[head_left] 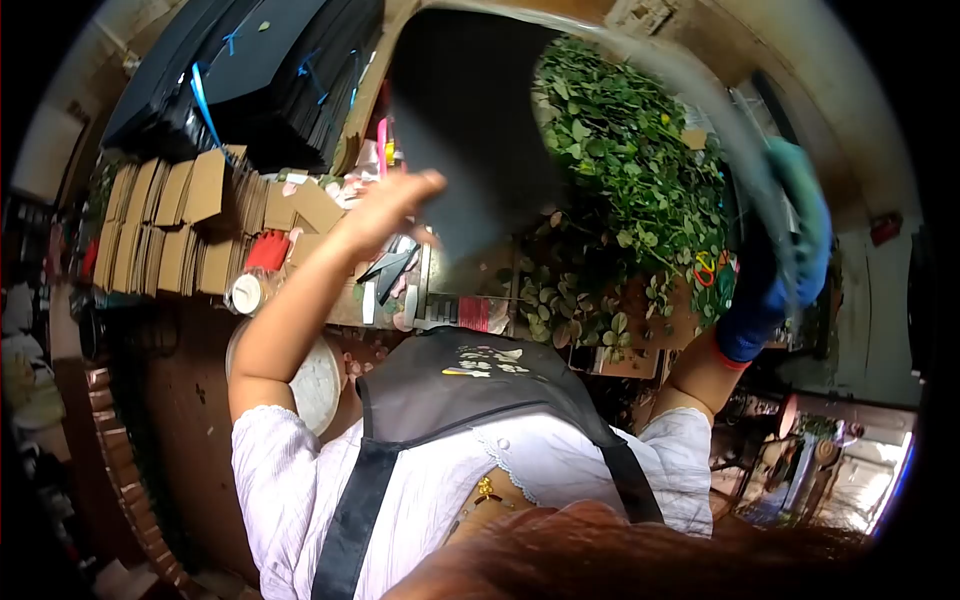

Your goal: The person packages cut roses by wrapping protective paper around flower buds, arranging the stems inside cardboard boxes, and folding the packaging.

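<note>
Reaching forward in the head view, our bare left hand (385,212) is beside the lower left side of a dark, blurred sheet (470,110). Its fingers are extended, thumb apart from them, with nothing visibly gripped; whether the fingertips brush the sheet we cannot tell. The sheet stands between our two hands, left of the leafy green stems (640,150) and over part of the bench.

Our right hand (800,225), in a blue-green glove, is raised at the far side, where a translucent strip (735,130) curves past it. Blur keeps us from telling how far its fingers are closed or whether they hold that strip. We judge that the glove is there to guard against prickly stems, while bare skin leaves the left fingers freer for fine handling.

To our left, folded cardboard pieces (165,255) stand packed in rows, probably to be within easy reach. Behind them, blue ties (205,105) lie across black stacked sheets (270,110), presumably keeping each bundle together. Close before our dark apron (480,375) is a pink-red bundle (475,314), too small to identify surely.
</note>
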{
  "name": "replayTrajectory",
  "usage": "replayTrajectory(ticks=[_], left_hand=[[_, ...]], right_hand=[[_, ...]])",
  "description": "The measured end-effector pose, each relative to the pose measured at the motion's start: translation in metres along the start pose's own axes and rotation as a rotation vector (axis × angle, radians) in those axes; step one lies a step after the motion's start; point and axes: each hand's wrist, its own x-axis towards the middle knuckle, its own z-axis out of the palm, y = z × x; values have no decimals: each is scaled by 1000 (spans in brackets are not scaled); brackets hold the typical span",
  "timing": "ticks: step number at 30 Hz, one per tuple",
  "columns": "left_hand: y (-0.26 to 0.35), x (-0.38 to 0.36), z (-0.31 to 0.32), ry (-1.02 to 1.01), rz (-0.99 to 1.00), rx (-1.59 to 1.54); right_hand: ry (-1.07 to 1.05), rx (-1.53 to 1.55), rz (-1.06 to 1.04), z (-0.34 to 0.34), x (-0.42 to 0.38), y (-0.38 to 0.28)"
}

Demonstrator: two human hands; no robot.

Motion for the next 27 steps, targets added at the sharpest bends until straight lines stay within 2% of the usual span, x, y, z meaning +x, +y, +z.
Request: replayTrajectory(ticks=[1,3,4,6,9,10,11,13,15,16,17,18,19,21,22,23,24,26,27], left_hand=[[1,-16,24,-302,-27,-284],[-20,-28,51,-569,-241,-468],[-35,-31,61,-652,-354,-597],[-57,-36,68,-781,-537,-830],[-103,-26,54,-639,-722,-867],[-104,-26,50,-429,-790,-840],[-144,-10,26,-550,-735,-712],[-137,2,-7,-499,-715,-37],[-157,31,-37,-506,-609,548],[-161,37,-39,-391,-398,957],[-157,39,-31,-297,-93,1460],[-168,56,-18,-330,-35,1560],[-180,75,-4,-363,27,1659],[-180,89,20,-471,397,1292],[-203,95,23,-412,669,1284],[-236,102,24,-346,937,1261],[-258,106,22,-378,846,1335],[-256,101,22,-327,786,1351],[-255,99,19,-306,753,1363]], right_hand=[[-83,34,-63,13,12,-13],[-395,-277,-287,28,30,-21],[-596,-250,-163,42,33,-24],[-839,-286,-194,70,19,-10],[-1165,-329,-172,137,-20,18],[-1263,-330,-157,166,-38,32],[-1361,-331,-141,193,-58,45],[-1300,-259,-70,232,-94,61],[-1186,-258,-136,248,-115,70],[-1129,-257,-164,252,-119,72],[-1160,-256,-136,253,-115,70],[-1193,-257,-107,254,-111,68],[-1225,-262,-78,254,-108,67],[-1190,-252,-97,255,-115,72],[-1172,-247,-109,255,-118,73],[-1061,-216,-106,254,-119,72],[-954,-181,-100,251,-123,69],[-756,-101,-146,237,-110,55],[-900,49,78,224,-99,43]])
